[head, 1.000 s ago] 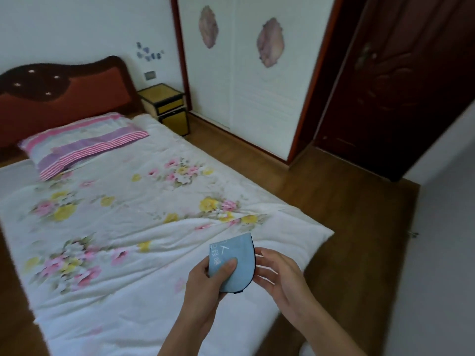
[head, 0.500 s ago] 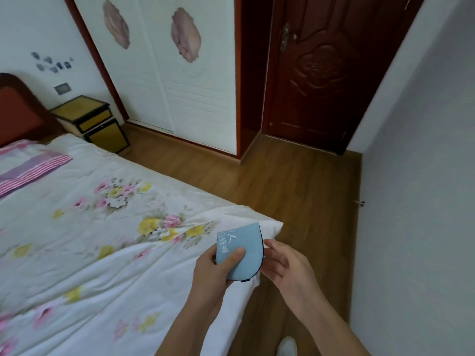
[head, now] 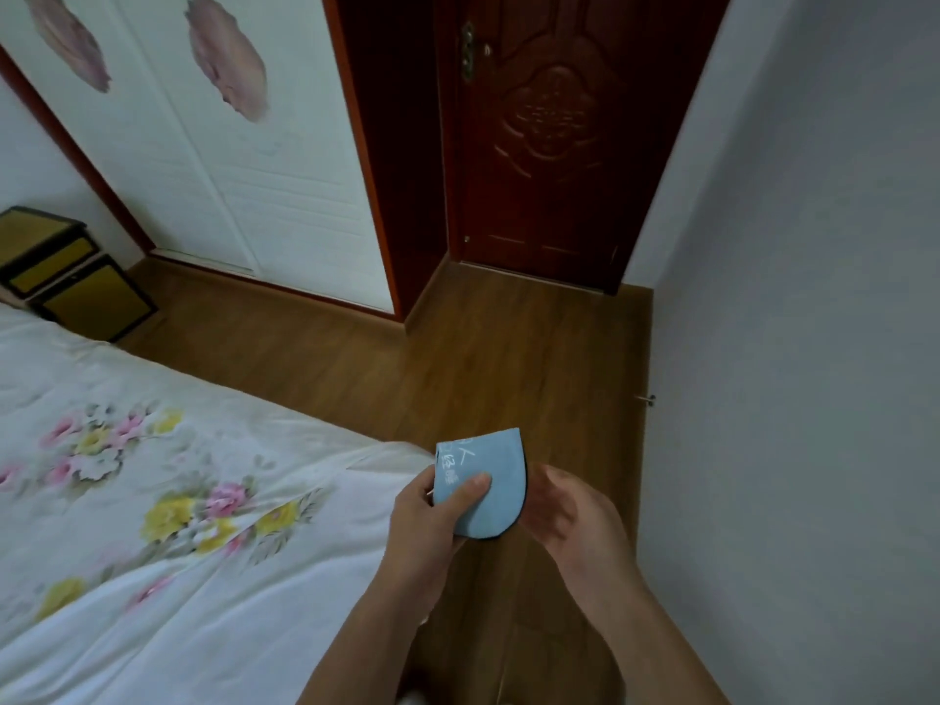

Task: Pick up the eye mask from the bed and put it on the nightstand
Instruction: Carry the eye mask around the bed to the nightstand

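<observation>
The eye mask (head: 491,465) is light blue, folded, with a dark edge and white writing. My left hand (head: 432,521) grips it from the left, thumb pressed on its front, above the floor just past the bed's corner. My right hand (head: 569,511) hovers just right of the mask with fingers loosely spread; whether it touches the mask's back is unclear. The nightstand (head: 56,267), yellow with dark trim, stands at the far left beside the bed (head: 152,501).
A white wardrobe (head: 229,160) with pink flower prints lines the far wall. A dark red door (head: 549,139) is shut at the back. A grey wall (head: 814,348) runs along the right. Wooden floor (head: 458,358) lies between bed and wall.
The view has swung to the right, so the pillow and headboard have left the frame. Both hands with the mask have moved off the bed's corner over the floor.
</observation>
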A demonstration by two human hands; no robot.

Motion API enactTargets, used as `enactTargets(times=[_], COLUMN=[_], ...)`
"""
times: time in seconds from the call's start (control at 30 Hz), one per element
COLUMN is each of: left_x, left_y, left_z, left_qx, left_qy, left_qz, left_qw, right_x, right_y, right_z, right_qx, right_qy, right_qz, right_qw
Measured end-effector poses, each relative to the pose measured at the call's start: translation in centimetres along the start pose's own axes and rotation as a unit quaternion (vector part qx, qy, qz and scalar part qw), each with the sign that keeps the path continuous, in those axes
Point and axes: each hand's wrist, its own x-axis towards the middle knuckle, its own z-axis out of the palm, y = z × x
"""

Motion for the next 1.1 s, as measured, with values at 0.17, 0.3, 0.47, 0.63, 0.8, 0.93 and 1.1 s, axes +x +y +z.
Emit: enactTargets(times=[0.17, 0.3, 0.47, 0.63, 0.8, 0.93, 1.1], left_x=[4.8, 9.7, 18.1, 27.4, 35.1, 39.8, 45.4], left_y=[1.0, 2.1, 4.4, 8.1, 11.7, 13.9, 15.9], left_z=[3.8, 6.4, 9.4, 11.9, 13.3, 13.3, 11.4], left_qx=[0.018, 0.026, 0.028, 0.019, 0.016, 0.006, -0.010], left_qy=[-0.022, -0.039, -0.052, -0.069, -0.075, -0.062, -0.011], left_qz=[-0.014, -0.030, -0.028, -0.035, -0.024, -0.014, -0.007], left_qw=[0.999, 0.998, 0.998, 0.997, 0.997, 0.998, 1.000], right_x=[4.4, 8.9, 16.4, 24.8, 31.2, 35.7, 41.8], right_y=[-2.9, -5.6, -10.3, -16.1, -20.7, -23.2, -25.6], right_z=[-1.9, -3.0, -2.5, -0.2, 2.6, 5.0, 8.9], right_qx=[0.038, 0.045, 0.029, 0.010, -0.005, -0.019, -0.059], right_qy=[0.013, 0.018, 0.027, 0.023, 0.011, -0.002, -0.032], right_qz=[0.003, -0.001, -0.021, -0.027, -0.030, -0.025, -0.006], right_qw=[0.999, 0.999, 0.999, 0.999, 0.999, 1.000, 0.998])
